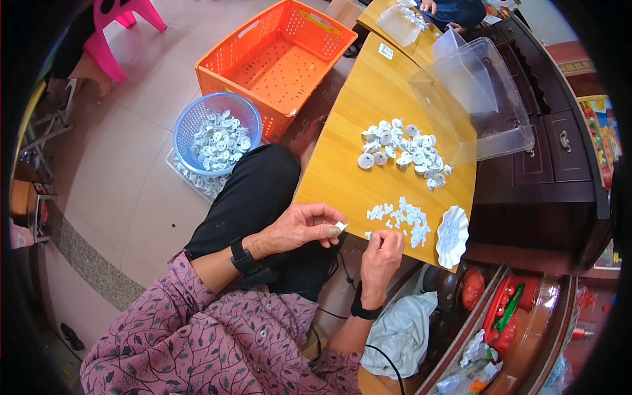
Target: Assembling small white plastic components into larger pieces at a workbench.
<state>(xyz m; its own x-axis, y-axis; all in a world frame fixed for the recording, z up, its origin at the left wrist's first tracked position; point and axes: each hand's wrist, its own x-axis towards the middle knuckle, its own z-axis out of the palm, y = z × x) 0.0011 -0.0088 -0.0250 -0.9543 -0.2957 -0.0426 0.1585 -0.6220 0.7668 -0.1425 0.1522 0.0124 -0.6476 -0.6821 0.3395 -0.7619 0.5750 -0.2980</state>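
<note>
My left hand (299, 227) is closed in a pinch just off the table's near edge. Between its thumb and fingertips shows a small white plastic part (341, 226). At the table's edge my right hand (382, 260) has its thumb and fingers pressed together; what they hold, if anything, is too small to make out. Just beyond it lies a scattered pile of tiny white plastic pieces (411, 218). Farther off on the yellow wooden table (342, 158) sits a heap of round white plastic discs with stems (405, 150).
A white fluted dish (453, 237) stands at the table's right edge, below a clear plastic bin (471, 99). To my left are a blue basket (187, 118) of white parts and an orange crate (214, 82). Another person's hand (428, 6) is at the far end.
</note>
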